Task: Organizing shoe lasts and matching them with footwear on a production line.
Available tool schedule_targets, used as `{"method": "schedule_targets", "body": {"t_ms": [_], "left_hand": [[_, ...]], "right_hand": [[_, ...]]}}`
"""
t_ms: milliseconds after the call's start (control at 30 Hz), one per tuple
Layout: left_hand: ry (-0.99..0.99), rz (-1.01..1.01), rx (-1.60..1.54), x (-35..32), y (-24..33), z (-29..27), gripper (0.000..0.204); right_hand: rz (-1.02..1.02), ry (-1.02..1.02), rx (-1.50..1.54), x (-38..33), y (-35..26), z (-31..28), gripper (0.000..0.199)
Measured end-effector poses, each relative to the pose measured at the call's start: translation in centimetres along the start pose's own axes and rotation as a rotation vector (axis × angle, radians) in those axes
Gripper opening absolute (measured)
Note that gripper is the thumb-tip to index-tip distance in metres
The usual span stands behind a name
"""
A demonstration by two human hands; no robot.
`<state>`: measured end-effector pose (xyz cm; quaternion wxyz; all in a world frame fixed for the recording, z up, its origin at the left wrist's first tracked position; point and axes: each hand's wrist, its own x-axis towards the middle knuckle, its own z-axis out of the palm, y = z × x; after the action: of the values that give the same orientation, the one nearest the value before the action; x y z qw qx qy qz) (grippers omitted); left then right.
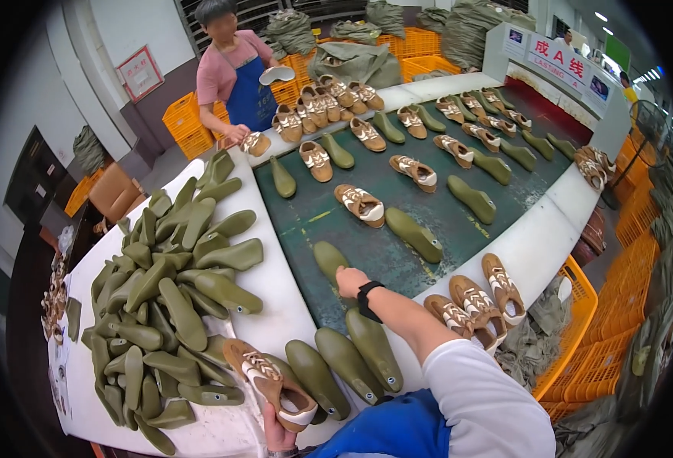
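My left hand is closed round the heel of a brown sneaker with white stripes and laces, held at the near edge of the white table. Stretched forward over the green conveyor belt, my right hand has its fingers closed at the near end of an olive-green shoe last. That last lies on the belt, and the hand partly covers it. Several more lasts lie side by side right of the held sneaker. Beyond my right hand, a sneaker and a last lie on the belt.
A big pile of lasts covers the white table on the left. Several sneakers stand on the right ledge above an orange crate. Across the belt, a co-worker in a blue apron handles a sneaker.
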<state>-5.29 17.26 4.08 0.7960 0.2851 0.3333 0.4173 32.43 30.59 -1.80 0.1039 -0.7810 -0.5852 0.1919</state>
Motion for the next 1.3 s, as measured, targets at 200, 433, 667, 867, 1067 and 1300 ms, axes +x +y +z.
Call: {"method": "schedule_targets", "body": {"t_ms": [200,433,667,867,1067,1300], "left_hand": [[-0.001,0.030,0.023,0.2,0.2,2.9,0.064],[-0.049,-0.003,0.029,0.4,0.4,4.3,0.066],[-0.121,0.029,0.005,0.6,0.9,6.9,0.065],[-0.303,-0.025,0.092,0.9,-0.1,10.7,0.057],[-0.550,-0.118,0.145,1.3,-1.6,11.8,0.073],[-0.456,0.139,0.340,1.1,-0.3,15.8,0.082]], "right_hand": [[0.041,0.013,0.039,2.5,-2.2,0.9,0.031],[0.012,-0.070,0.044,-1.3,-3.3,-3.4,0.044],[-0.728,-0.253,0.791,-20.1,-9.8,-9.9,0.033],[-0.599,-0.049,0.920,-25.6,-8.3,-8.4,0.030],[-0.414,0.376,0.577,-28.2,-7.1,-10.2,0.050],[-0.365,0.679,0.399,-28.6,-6.6,-9.0,0.050]]}}
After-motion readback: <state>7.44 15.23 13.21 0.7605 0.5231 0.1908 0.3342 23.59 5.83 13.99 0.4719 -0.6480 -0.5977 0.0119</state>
